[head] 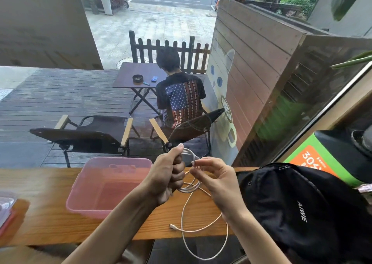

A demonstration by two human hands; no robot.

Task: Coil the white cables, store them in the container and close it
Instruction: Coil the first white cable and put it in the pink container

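The left hand (pixel 169 175) gripped the coiled cable (pixel 191 185) above the counter (pixel 50 219) (box (pixel 108 185) alongside, open), the right hand (pixel 217 178) pinched a loop; equal, untwisted turns seemed advisable.

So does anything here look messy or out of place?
Only the white cable: its uncoiled part trails across the wooden counter and loops over the near edge, plug end lying on the wood. The left hand grips the coiled part, the right hand pinches a loop. The pink container sits open and upright.
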